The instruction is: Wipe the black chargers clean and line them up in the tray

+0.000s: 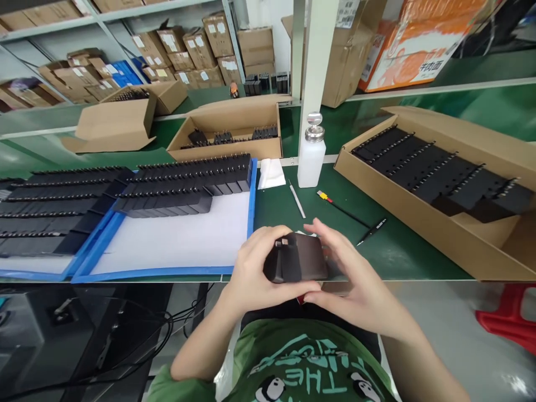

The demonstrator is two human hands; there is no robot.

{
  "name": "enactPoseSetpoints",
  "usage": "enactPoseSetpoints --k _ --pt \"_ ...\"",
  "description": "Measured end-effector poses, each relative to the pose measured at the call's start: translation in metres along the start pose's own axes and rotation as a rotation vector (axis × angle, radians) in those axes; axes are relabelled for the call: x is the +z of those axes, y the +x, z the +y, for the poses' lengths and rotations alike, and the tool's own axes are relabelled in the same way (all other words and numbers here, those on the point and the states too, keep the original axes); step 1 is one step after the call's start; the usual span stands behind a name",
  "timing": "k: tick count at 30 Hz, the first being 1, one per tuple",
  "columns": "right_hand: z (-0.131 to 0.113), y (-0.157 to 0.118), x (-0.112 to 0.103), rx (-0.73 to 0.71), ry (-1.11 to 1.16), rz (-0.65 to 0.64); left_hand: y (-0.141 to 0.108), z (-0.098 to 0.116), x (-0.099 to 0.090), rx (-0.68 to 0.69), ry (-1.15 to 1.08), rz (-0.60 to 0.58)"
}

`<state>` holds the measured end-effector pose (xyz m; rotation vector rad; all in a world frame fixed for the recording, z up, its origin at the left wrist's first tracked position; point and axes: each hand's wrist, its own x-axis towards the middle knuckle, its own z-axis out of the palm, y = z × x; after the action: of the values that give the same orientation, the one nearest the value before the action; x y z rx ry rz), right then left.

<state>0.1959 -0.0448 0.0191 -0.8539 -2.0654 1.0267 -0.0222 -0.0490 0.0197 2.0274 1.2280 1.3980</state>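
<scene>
My left hand (255, 271) is closed around a black box-shaped device (310, 257), tilted over the front edge of the bench. Two small light, metallic-looking spots show at the device's upper left; I cannot make out what they are. On the other side my right hand (352, 279) is spread, index finger raised by the top right corner and thumb below, close to my left thumb. Whether its other fingers touch the device is hidden. Beyond the hands lie a white pen-like tool (297, 200) and a black cable (347, 211) with a yellow-and-red plug, plus a black pen-shaped tool (372, 231).
To the left, a blue-edged tray (180, 245) carries rows of similar black devices (188, 178); another tray (33, 273) is beside it. At right stands a cardboard box (402, 234) of black devices. A white pump bottle (311, 159) and folded white cloth (271, 173) sit behind.
</scene>
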Motion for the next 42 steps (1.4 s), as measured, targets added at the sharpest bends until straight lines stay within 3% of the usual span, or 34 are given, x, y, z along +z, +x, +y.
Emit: enactPoseSetpoints --k 3,13,16,21,26,28,31,35,39,42 --pt "0.01 0.0 0.003 -0.005 0.074 0.053 0.01 0.005 0.002 0.241 0.17 -0.095" --pt "0.022 -0.008 0.029 -0.043 0.22 0.251 0.019 0.025 0.004 0.429 0.48 -0.177" --pt "0.017 -0.009 0.029 -0.037 0.18 0.305 0.021 0.023 0.005 0.463 0.418 -0.149" --pt "-0.008 -0.008 0.023 -0.057 0.004 0.284 0.02 0.003 0.015 0.473 0.094 -0.01" --pt "-0.023 -0.005 0.03 -0.067 -0.011 0.382 0.017 -0.009 0.023 0.376 -0.18 0.144" --pt "-0.023 -0.004 0.031 -0.045 0.005 0.394 0.017 -0.006 0.021 0.363 -0.177 0.155" --pt "-0.018 -0.003 0.029 0.001 0.023 0.304 0.018 0.004 0.015 0.409 -0.052 0.125" --pt "-0.006 -0.002 0.025 -0.017 0.288 0.31 0.017 0.011 0.012 0.424 -0.038 0.238" --pt "0.006 -0.004 0.028 -0.022 0.798 0.346 0.017 0.002 0.015 0.474 -0.143 0.298" --pt "0.016 -0.001 0.035 -0.096 0.982 0.353 0.016 -0.005 0.016 0.471 -0.209 0.321"
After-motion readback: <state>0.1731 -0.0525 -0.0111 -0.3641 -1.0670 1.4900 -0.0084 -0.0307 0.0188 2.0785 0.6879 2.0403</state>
